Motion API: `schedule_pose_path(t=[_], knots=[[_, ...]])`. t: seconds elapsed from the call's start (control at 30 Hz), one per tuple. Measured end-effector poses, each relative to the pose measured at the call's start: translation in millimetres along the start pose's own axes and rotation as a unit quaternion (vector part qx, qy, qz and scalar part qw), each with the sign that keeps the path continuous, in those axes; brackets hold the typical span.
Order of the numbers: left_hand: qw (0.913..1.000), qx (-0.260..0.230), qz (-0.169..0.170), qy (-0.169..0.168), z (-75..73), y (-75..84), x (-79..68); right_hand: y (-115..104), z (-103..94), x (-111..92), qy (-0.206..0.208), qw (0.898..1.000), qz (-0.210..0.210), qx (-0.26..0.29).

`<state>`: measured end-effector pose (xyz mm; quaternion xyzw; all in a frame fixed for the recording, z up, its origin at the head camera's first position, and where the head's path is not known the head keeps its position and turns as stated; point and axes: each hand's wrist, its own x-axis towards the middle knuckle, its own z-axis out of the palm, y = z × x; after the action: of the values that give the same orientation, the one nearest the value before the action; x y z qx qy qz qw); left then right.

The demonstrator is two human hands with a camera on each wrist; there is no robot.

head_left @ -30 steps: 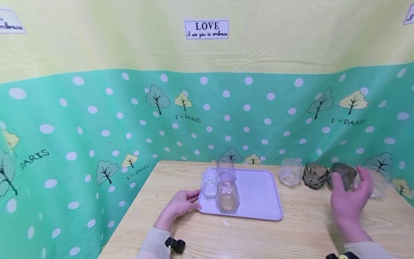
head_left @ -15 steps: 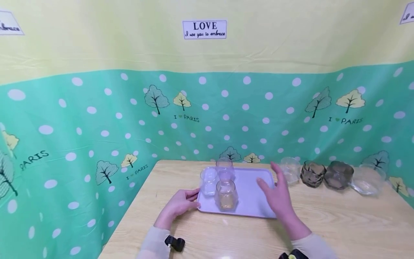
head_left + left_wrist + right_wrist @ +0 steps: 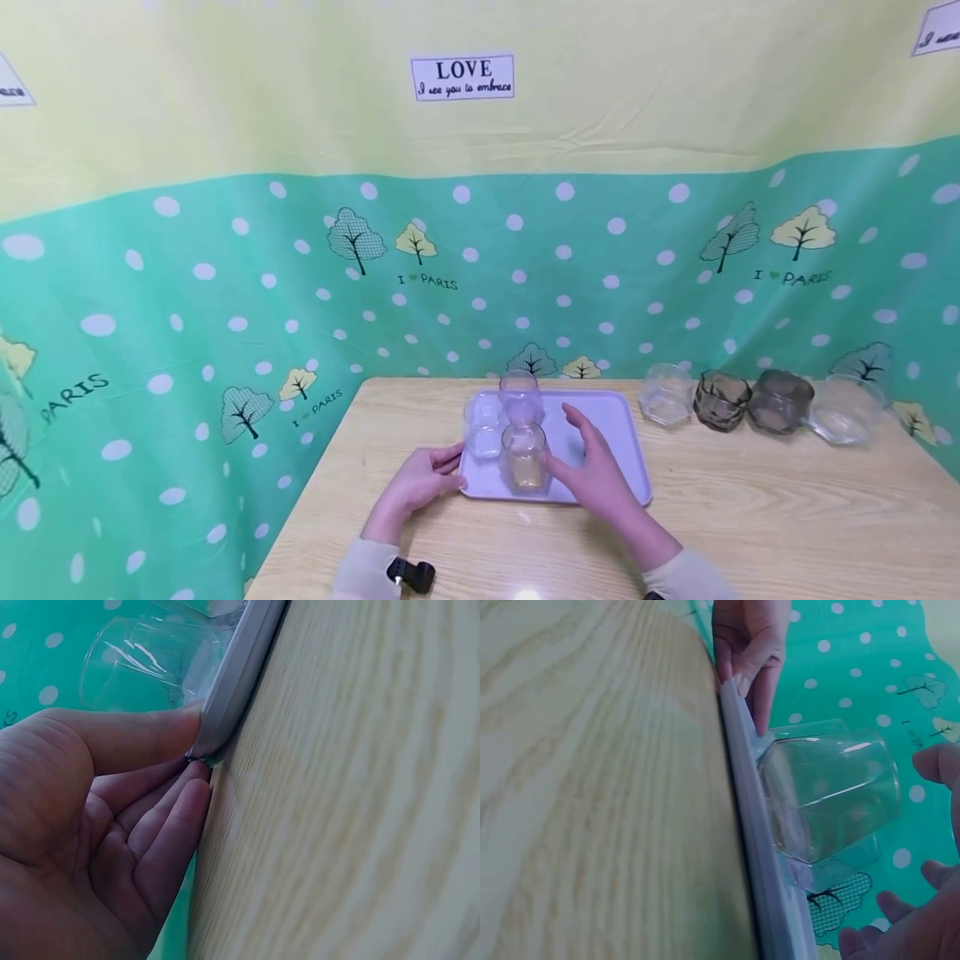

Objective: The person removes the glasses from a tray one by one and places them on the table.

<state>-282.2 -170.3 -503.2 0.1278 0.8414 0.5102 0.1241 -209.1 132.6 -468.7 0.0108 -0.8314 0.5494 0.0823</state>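
Observation:
A pale lilac tray (image 3: pixel 611 433) lies on the wooden table and carries three drinking glasses: one of clear glass (image 3: pixel 483 437) at the left, one at the back (image 3: pixel 520 400), and a faintly amber-tinted glass (image 3: pixel 525 467) at the front. My left hand (image 3: pixel 420 487) pinches the tray's left edge near the front corner; in the left wrist view its thumb (image 3: pixel 146 739) lies at the rim with the other fingers low beside the table. Over the tray, my right hand (image 3: pixel 600 479) is spread with thumb and fingers apart, thumb close to the front glass's right side. It holds nothing.
Along the table's back right stand a clear faceted glass (image 3: pixel 666 400), a dark patterned glass (image 3: pixel 722 404), a smoky grey glass (image 3: pixel 780 404) and a wide clear one (image 3: pixel 843 412). A green and yellow curtain (image 3: pixel 480 275) hangs behind the table (image 3: pixel 735 517).
My right hand has moved left from the smoky grey glass to above the tray, beside the front glass. My left hand has stayed at the tray's edge.

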Motion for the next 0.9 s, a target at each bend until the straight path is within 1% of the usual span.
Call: schedule_pose_path(t=[0.13,0.3,0.43,0.63,0.77,0.9], knots=[[1.0000,0.004,0.002,0.004,6.2,-3.3,-2.9,10.0,3.6,-3.2,-0.018,1.000,0.001,-0.010],[0.9998,0.015,0.001,0.012,9.3,-4.4,1.2,14.9,3.2,-0.9,-0.040,0.999,-0.009,-0.023],[0.9999,0.005,-0.004,0.016,7.2,-3.4,5.5,11.7,2.7,1.6,-0.050,0.998,-0.014,-0.023],[0.9998,0.003,-0.013,0.014,1.3,-2.9,5.1,6.3,9.2,2.4,-0.061,0.998,-0.018,-0.009],[0.9999,0.004,-0.008,0.012,-1.7,-2.4,3.6,3.5,15.1,2.3,-0.067,0.998,-0.019,-0.004],[0.9999,0.009,0.004,0.004,-1.6,-3.2,2.1,2.0,19.2,1.4,-0.064,0.998,-0.016,0.000]])
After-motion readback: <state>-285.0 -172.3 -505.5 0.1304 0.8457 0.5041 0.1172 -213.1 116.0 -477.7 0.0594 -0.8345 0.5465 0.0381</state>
